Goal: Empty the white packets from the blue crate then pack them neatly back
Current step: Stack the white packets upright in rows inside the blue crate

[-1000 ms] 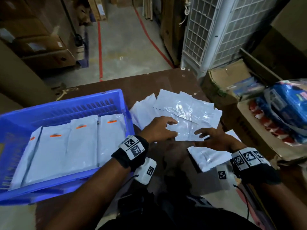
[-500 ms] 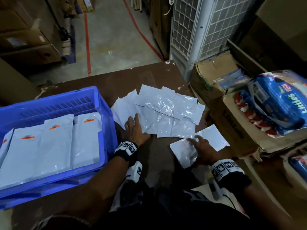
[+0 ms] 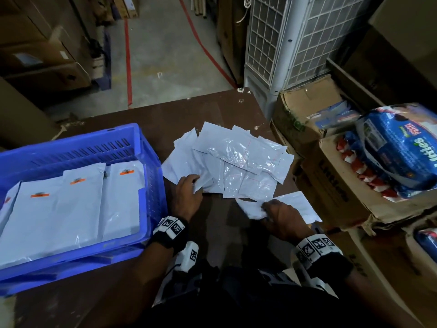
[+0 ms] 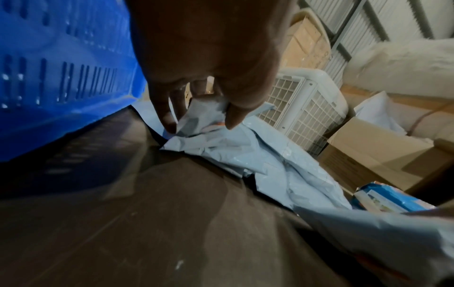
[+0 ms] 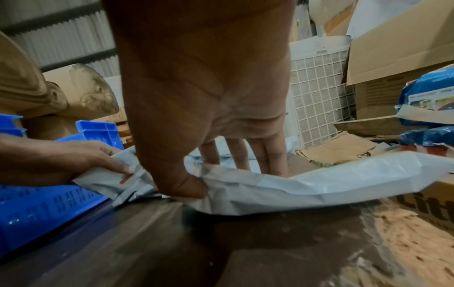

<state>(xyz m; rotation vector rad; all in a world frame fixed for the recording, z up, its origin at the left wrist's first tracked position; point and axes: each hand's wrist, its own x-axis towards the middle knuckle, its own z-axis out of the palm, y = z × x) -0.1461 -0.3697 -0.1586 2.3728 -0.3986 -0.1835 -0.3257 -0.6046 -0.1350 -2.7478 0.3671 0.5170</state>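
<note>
Both hands have closed: my left hand (image 3: pixel 189 197) pinches a pile packet (image 4: pixel 209 114), my right hand (image 3: pixel 282 220) another packet (image 3: pixel 295 205). Lift flat, lay squarely in crate (image 3: pixel 78 143).

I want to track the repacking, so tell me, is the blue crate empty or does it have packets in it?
Not empty. White packets with orange labels lie flat side by side in the blue crate; more lie loose on the table.

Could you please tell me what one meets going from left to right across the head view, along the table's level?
blue crate → left hand → right hand → cardboard box → blue diaper pack
</note>
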